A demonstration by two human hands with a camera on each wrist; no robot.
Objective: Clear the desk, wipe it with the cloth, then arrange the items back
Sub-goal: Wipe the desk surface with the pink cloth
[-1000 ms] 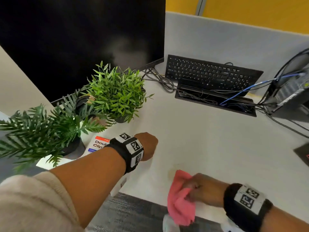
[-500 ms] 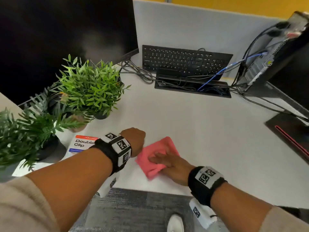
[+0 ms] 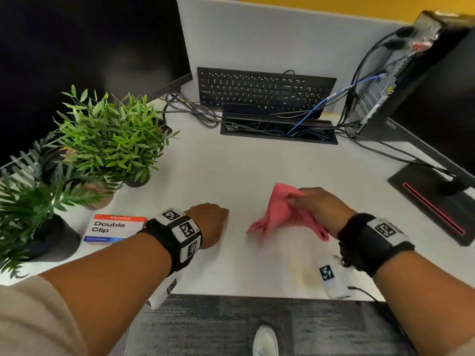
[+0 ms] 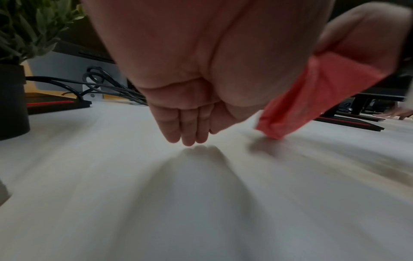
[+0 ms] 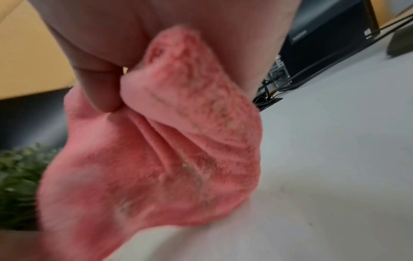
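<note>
The right hand [image 3: 318, 209] has its fingers and thumb bunched round a crumpled pink microfibre cloth [image 3: 279, 213], which hangs from the grip with only a lower corner meeting the white laminate desk [image 3: 257, 160]. The cloth sits right of centre near the front edge; its loose end trails left, toward the other hand.

The left hand [image 3: 209, 224] holds nothing. In the left wrist view its fingers [image 4: 188, 127] hang together, tips just above the desk surface; whether they touch is not clear.

Judgement: wiping is in hand. The unwiped span lies forward and to the right of the cloth, so the right hand is the nearer and serves the stroke.

Potted green artificial plants [image 3: 110, 140] and a white "Double Clip" box [image 3: 113, 228] stand at the left, well apart from the cloth.
</note>
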